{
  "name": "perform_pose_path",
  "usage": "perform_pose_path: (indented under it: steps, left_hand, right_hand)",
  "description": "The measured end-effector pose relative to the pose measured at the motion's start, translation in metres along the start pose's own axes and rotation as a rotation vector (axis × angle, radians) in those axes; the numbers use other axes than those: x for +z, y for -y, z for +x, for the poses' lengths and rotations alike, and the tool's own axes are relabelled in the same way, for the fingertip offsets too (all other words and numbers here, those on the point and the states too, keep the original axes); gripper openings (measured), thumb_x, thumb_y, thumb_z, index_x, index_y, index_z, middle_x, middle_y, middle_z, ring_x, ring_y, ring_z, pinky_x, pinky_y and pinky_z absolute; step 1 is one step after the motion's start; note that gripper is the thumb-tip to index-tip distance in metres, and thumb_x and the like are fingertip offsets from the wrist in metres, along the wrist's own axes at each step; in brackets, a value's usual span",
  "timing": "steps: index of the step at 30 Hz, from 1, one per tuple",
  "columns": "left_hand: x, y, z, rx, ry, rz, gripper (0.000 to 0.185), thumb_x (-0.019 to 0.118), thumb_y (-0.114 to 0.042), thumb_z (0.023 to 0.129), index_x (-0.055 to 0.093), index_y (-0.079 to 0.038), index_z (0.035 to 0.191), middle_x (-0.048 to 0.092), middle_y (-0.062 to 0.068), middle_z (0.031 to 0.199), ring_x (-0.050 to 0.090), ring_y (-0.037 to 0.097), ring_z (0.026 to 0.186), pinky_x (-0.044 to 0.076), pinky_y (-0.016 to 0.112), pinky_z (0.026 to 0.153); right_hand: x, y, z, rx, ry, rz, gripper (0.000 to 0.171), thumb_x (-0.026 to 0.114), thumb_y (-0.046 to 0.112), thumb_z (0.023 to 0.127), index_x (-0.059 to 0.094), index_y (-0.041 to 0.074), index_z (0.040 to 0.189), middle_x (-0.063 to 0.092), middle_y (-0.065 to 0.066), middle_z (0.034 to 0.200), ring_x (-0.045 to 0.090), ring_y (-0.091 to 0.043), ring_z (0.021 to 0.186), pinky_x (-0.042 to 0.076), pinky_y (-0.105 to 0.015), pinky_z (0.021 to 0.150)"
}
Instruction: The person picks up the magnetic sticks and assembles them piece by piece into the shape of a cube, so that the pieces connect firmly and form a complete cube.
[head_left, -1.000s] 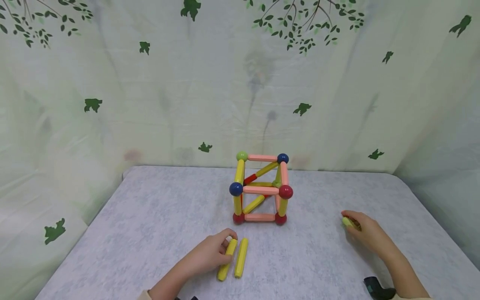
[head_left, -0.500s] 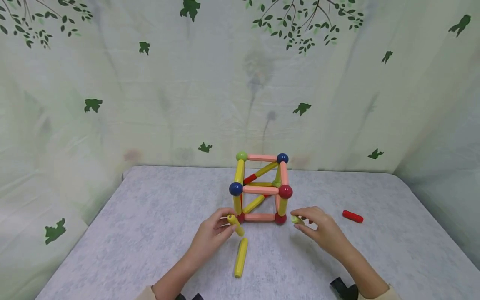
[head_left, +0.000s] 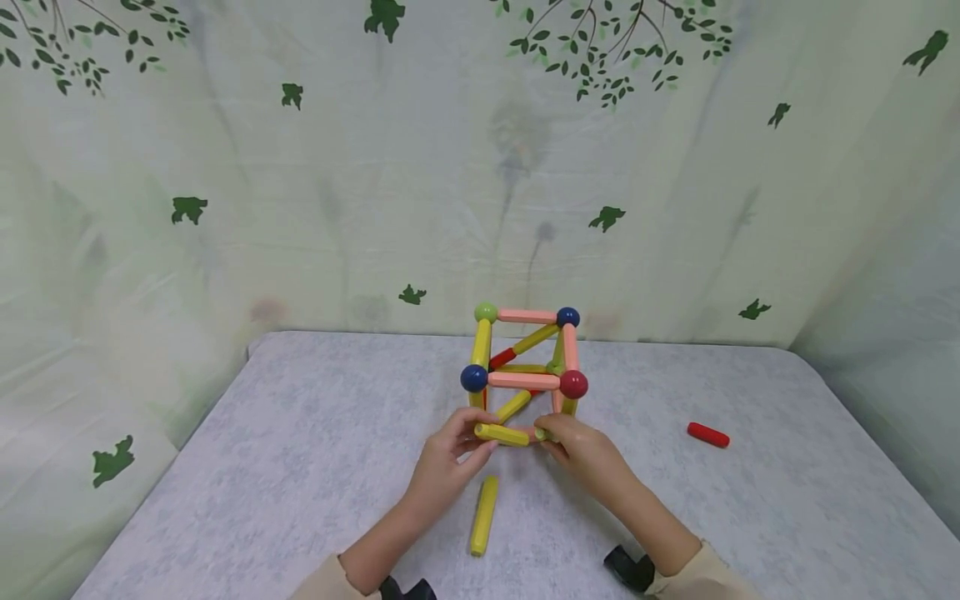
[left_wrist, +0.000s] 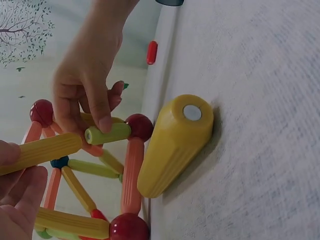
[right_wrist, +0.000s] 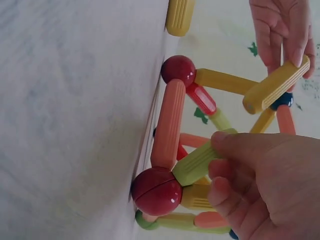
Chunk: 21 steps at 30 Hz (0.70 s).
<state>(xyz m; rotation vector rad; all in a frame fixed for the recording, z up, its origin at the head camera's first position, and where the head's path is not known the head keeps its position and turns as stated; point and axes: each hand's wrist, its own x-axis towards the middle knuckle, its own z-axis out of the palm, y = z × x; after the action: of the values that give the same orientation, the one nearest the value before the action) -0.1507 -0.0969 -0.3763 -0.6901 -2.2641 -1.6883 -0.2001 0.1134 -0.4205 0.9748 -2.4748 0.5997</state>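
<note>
A cube-like frame of rods and balls, its front pink rod (head_left: 523, 381) joining a blue and a red ball, stands mid-table. My left hand (head_left: 448, 458) pinches a yellow rod (head_left: 502, 435) between thumb and fingers, in front of the frame's lower front edge. My right hand (head_left: 588, 457) pinches a short light green rod (right_wrist: 197, 162). That rod's far end meets a red ball (right_wrist: 156, 192) at a lower corner, as the right wrist view shows. The two held rods are close together but seem apart. In the head view my hands hide both lower front balls.
A loose yellow rod (head_left: 484, 517) lies on the table in front of the frame, a pale metal disc in its end. Farther right lies a short red rod (head_left: 708, 434). The grey table (head_left: 315, 400) backs onto a leaf-patterned curtain (head_left: 337, 167).
My left hand has lifted a yellow rod from the table and brought it to the frame. My right hand has carried the green rod leftward to the frame's lower right corner.
</note>
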Motion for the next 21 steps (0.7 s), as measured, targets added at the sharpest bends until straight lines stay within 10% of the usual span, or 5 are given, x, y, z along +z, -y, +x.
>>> perform_pose_path:
  steps: [15,21]
  left_hand:
    - [0.02,0.04,0.005,0.041,-0.004,0.039,0.032,0.06,0.0,0.084,0.052,-0.011,0.113,0.056,-0.004,0.106,0.058,0.013,0.094,0.048,0.025,0.077]
    - [0.015,0.04,0.009,0.02,0.09,0.164,0.039,0.055,-0.011,0.09,0.044,-0.011,0.128,0.052,-0.004,0.1,0.051,0.01,0.075,0.046,0.021,0.062]
  right_hand:
    - [0.004,0.001,0.002,0.214,0.091,0.257,0.032,0.07,0.004,0.076,0.061,0.006,0.107,0.062,-0.001,0.1,0.056,-0.006,0.073,0.048,-0.018,0.065]
    - [0.004,-0.001,0.001,0.251,0.107,0.301,0.03,0.068,0.003,0.078,0.061,0.006,0.108,0.062,-0.001,0.097,0.054,-0.004,0.068,0.047,-0.016,0.062]
